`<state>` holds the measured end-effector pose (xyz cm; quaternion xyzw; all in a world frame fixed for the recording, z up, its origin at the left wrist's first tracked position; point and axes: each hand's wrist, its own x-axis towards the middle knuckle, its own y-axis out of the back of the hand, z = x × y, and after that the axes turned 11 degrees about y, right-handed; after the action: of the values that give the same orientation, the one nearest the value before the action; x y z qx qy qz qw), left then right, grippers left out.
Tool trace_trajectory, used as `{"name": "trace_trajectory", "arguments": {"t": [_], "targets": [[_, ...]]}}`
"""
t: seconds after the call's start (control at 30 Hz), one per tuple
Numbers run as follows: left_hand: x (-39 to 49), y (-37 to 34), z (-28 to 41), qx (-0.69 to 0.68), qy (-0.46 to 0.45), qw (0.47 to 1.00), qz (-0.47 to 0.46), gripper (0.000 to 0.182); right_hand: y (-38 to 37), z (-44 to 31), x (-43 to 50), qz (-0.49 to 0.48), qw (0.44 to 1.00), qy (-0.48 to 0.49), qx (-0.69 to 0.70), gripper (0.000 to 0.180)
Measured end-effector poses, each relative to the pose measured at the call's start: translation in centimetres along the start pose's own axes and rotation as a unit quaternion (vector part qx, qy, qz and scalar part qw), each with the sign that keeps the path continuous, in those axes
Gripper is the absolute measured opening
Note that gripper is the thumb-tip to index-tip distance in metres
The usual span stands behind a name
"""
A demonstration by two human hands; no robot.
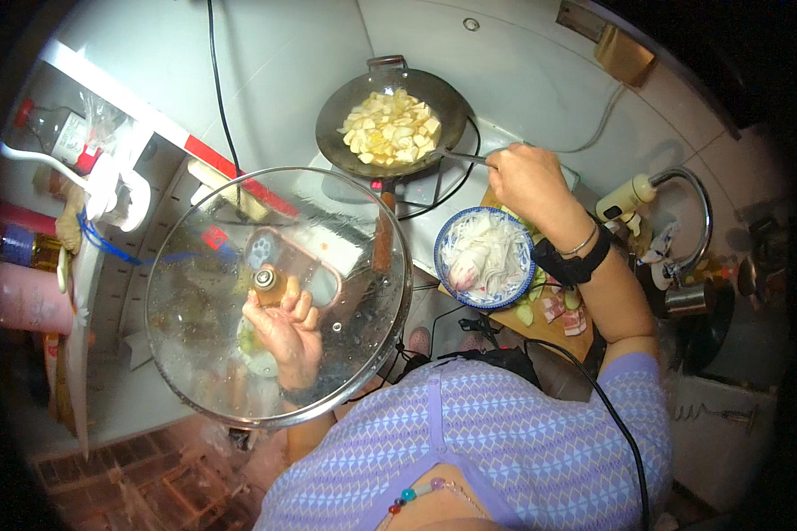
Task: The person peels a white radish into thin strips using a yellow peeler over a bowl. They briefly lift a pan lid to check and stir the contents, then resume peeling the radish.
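Note:
My left hand [299, 338] grips the knob of a clear glass lid [192, 332] with a metal rim. I see that hand through the glass, which is wet with droplets. My right hand [528, 182] holds the handle of a metal spatula or spoon [463, 156]; its far end reaches into the food at the wok's right side. Pale chunks, some cube-shaped, lie in a little liquid as the food [388, 129] in the dark wok [332, 143]. Below my right hand stands a blue-and-white bowl [443, 282] of white shreds [498, 245] with a pinkish-white piece on top.
A wooden cutting board [515, 322] beneath the bowl carries green slices [525, 313] and striped pieces of raw meat [564, 315]. At right is a curved chrome faucet [707, 219]. Jars and bottles crowd a shelf [89, 332] at left. A black cable [220, 99] hangs behind the lid.

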<state>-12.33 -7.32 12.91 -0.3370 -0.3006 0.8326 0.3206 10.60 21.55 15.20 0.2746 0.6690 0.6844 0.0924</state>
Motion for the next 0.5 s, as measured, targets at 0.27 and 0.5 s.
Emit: {"name": "trace_trajectory", "arguments": {"t": [0.27,0.5], "targets": [[0.2,-0.1,0.0,0.012,0.005,1.0,-0.017,0.037,-4.7,-0.3,2.0,0.006,1.0,0.028,0.012,0.015],[-0.1,-0.5,0.1,0.013,0.009,1.0,0.018,0.038,-8.7,-0.5,3.0,0.108,0.986,-0.043,0.12,0.021]]}}
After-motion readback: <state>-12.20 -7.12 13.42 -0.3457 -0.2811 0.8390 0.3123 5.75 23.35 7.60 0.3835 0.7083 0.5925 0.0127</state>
